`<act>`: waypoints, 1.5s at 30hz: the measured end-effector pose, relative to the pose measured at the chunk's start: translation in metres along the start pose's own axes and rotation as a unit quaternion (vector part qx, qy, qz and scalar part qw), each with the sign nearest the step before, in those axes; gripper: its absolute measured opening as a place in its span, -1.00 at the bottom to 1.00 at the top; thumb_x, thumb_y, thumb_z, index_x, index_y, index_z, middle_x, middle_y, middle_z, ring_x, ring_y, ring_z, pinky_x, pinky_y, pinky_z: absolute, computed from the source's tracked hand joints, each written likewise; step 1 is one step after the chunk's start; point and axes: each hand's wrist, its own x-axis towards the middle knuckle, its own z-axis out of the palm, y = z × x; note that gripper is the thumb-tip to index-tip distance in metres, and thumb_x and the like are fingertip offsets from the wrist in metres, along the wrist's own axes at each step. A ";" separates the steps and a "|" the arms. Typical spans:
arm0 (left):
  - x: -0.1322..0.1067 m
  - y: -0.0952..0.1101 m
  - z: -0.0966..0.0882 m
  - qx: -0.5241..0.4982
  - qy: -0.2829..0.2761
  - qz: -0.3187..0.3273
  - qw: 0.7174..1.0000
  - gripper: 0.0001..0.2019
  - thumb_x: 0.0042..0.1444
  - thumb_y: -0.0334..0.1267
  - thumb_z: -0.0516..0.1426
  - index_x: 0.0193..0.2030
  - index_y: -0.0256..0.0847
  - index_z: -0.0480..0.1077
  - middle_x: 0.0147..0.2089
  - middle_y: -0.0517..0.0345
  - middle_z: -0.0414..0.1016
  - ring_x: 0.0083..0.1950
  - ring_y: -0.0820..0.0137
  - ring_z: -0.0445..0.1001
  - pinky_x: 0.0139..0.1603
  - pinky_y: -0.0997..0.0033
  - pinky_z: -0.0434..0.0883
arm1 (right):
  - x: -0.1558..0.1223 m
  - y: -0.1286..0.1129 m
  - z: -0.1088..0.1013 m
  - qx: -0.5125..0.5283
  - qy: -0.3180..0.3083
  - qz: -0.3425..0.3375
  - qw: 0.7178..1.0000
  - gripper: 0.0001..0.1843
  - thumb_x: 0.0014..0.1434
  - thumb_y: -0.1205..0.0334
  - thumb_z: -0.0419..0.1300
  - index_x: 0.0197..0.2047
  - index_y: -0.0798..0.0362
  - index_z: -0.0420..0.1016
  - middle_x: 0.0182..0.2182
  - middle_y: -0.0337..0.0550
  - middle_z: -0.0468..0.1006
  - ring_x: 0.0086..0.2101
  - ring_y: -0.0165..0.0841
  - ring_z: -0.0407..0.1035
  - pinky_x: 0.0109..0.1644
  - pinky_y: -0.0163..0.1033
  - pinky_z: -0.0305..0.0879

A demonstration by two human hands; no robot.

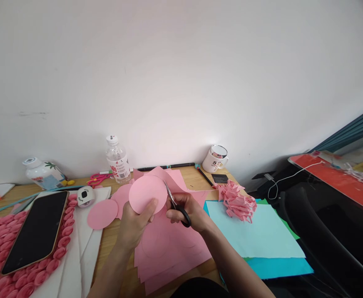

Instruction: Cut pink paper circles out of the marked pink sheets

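My left hand pinches a round pink paper disc, thumb on its face, above the table. Black-handled scissors are gripped in my right hand, their blades pointing up along the disc's right edge. A further strip of pink paper shows behind the disc and blades; whether it is joined to the disc I cannot tell. Below both hands lies a stack of pink sheets with faint circle outlines. Left of my left hand rest cut pink circles, partly overlapping.
At left, a phone lies on rows of pink paper rolls. A bottle, pink scissors and a mug stand or lie along the wall. To the right are crumpled pink scraps on light blue sheets.
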 end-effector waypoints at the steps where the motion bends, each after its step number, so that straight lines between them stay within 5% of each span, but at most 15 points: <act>1: 0.000 0.000 0.000 -0.005 -0.005 0.002 1.000 -0.70 -0.19 -0.23 0.26 -0.67 -0.20 0.18 -0.70 0.32 0.15 -0.62 0.55 0.10 -0.63 0.50 0.08 | 0.000 0.001 0.000 -0.001 0.000 0.000 1.000 -0.60 -0.16 -0.02 0.41 -0.50 0.10 0.36 -0.68 -0.36 0.28 -0.61 -0.50 0.17 -0.52 -0.36 0.17; 14: -0.006 0.008 0.006 -0.065 0.016 -0.046 0.997 -0.72 -0.30 -0.31 0.31 -0.68 -0.24 0.24 -0.71 0.32 0.20 -0.63 0.56 0.19 -0.64 0.57 0.21 | 0.002 0.004 -0.002 0.025 -0.040 -0.022 0.999 -0.58 -0.19 0.03 0.44 -0.45 0.11 0.34 -0.58 -0.37 0.22 -0.58 -0.55 0.03 -0.54 -0.38 -0.07; 45: -0.009 0.010 0.009 -0.099 0.018 -0.072 0.992 -0.75 -0.35 -0.39 0.31 -0.66 -0.26 0.27 -0.71 0.35 0.19 -0.64 0.59 0.16 -0.67 0.61 0.20 | 0.001 0.003 0.000 0.007 -0.030 -0.034 0.999 -0.54 -0.24 0.03 0.45 -0.48 0.09 0.29 -0.59 -0.38 0.17 -0.57 -0.54 0.01 -0.54 -0.38 -0.08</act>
